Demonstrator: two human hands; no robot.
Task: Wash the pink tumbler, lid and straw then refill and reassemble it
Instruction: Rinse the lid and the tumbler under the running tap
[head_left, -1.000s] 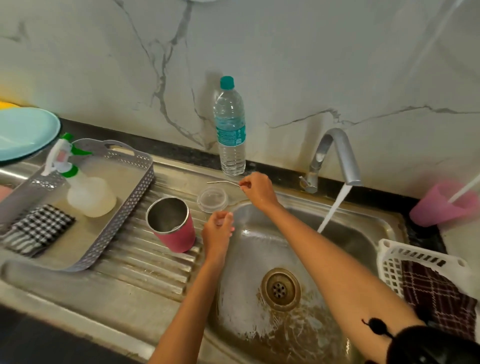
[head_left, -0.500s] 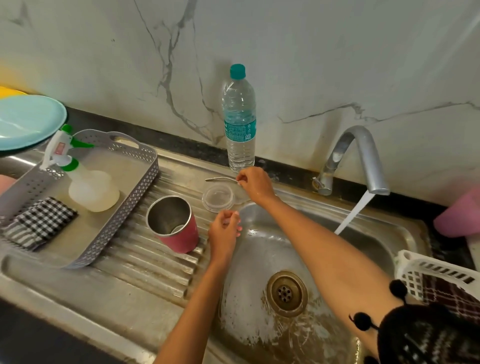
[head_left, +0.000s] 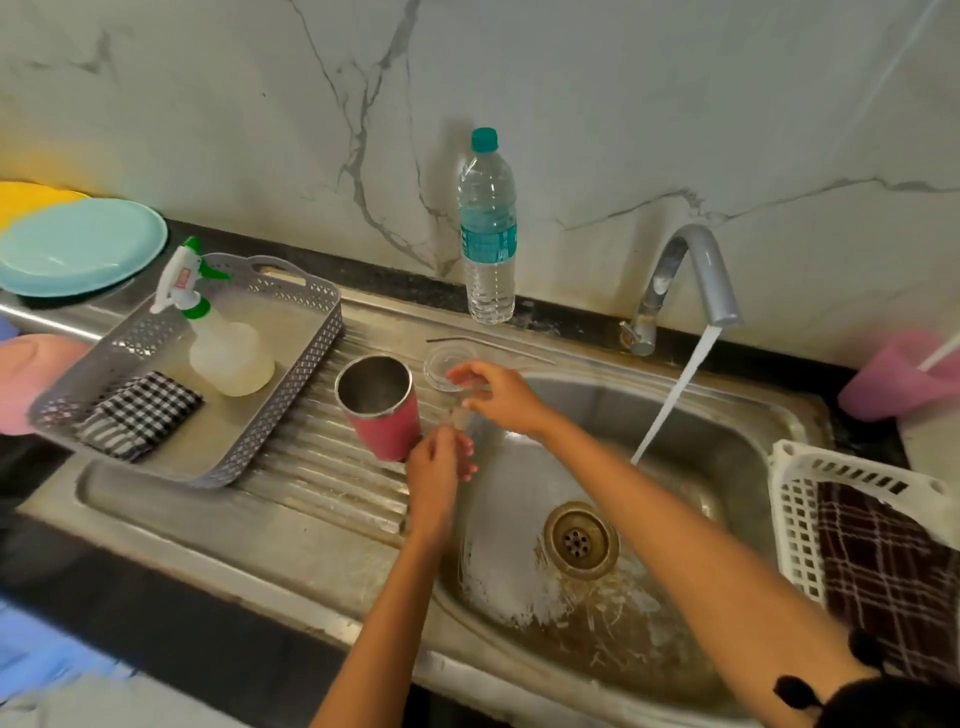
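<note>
- Since the head camera is the only view, everything here comes from it. The pink tumbler (head_left: 382, 410) stands upright and uncapped on the ribbed drainboard (head_left: 322, 467), just left of the sink basin (head_left: 727, 441).
- Its clear lid (head_left: 441, 364) lies flat just behind it, and the thin metal straw (head_left: 498, 349) lies along the ledge beyond.
- The right hand (head_left: 498, 397) bends its fingers over the lid's near edge. The left hand (head_left: 434, 467) is just beside the tumbler with its fingers curled. A blur sits between them, so I cannot tell whether either hand grips anything.
- The tumbler looks stiff, steel-lined and probably slick when wet, so wrapping the fingers round its body seems safest. The lid looks light and thin and is best pinched at the rim. The straw is rigid and rolls easily, so take it mid-length.
- No water shows inside the tumbler. The tap (head_left: 696, 270) runs into the basin.
- The grey tray (head_left: 291, 395) holds a spray bottle (head_left: 228, 353) and a checked cloth (head_left: 140, 410). The white basket (head_left: 795, 519) holds a dark cloth (head_left: 883, 561). A capped water bottle (head_left: 488, 234) stands on the desk.
</note>
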